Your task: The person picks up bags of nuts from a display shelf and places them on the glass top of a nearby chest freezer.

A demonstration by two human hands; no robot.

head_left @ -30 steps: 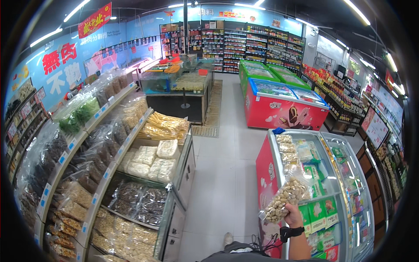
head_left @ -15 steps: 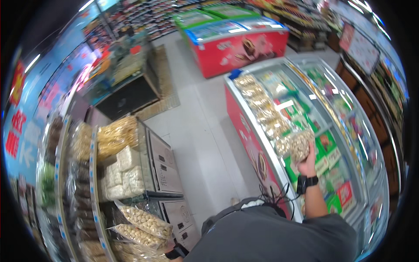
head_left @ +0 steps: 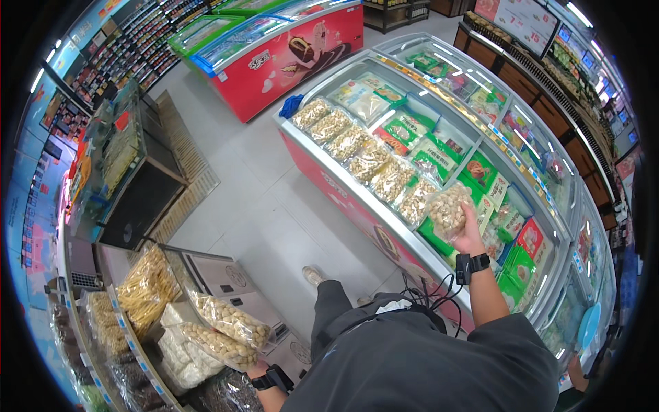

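While the right hand [head_left: 470, 233] grips a clear bag of nuts [head_left: 447, 208] over the freezer [head_left: 357, 199], joining the row there, the left hand [head_left: 255, 374] holds two more bags [head_left: 226, 329], fingers hidden.

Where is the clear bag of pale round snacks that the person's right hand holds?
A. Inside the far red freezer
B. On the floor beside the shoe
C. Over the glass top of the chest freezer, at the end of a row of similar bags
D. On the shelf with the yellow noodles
C: the right hand holds the bag of pale round snacks over the chest freezer, next to the row of similar bags.
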